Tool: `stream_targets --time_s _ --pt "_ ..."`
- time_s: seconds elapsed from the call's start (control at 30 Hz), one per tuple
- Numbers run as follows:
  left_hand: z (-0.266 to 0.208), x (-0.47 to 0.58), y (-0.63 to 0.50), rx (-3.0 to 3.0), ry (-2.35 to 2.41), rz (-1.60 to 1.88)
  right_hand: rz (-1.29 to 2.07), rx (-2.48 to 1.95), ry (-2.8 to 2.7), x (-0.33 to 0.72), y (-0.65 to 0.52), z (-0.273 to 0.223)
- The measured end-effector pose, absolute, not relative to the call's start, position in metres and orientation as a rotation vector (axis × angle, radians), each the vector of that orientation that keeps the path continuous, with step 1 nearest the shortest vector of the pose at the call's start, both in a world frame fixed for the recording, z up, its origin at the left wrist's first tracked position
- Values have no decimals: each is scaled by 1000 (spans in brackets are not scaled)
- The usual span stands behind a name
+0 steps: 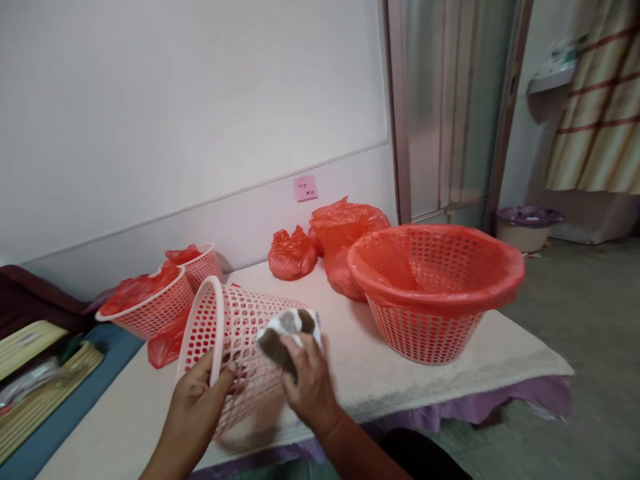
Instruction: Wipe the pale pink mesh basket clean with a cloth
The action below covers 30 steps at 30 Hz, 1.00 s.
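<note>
A small basket is held tipped on its side above the tabletop, its rim gripped by the left hand. A cloth is pressed against its wall by the closed fingers of the right hand. A large basket stands nearby.

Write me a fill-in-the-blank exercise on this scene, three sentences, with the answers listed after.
1. The left hand grips the rim of a small pink basket that lies on its ____.
2. The right hand presses a white and brown ____ against that basket's mesh wall.
3. The large basket on the cream table cover is lined with a ____ plastic bag.

Missing words: side; cloth; red
</note>
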<state>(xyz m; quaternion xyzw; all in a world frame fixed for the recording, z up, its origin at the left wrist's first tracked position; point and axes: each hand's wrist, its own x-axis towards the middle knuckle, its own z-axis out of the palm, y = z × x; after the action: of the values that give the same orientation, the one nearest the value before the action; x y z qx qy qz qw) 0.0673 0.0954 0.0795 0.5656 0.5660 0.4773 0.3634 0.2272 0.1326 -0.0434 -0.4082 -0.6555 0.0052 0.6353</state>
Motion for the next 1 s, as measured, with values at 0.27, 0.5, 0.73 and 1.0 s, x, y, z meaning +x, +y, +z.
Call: stream_targets --time_s 0.27,0.5,0.73,1.0 --pt "87 91 101 1469 1462 1201 223 -1086 -1225 238 155 -54" --pt "98 132 106 1735 1275 1063 318 -1110 -1168 243 151 -59" --pt "66 114 83 2282 1250 610 421 -1126 -1061 256 162 -66" --pt "66 86 91 1927 1329 1009 -8 -810 -1543 228 121 -47"
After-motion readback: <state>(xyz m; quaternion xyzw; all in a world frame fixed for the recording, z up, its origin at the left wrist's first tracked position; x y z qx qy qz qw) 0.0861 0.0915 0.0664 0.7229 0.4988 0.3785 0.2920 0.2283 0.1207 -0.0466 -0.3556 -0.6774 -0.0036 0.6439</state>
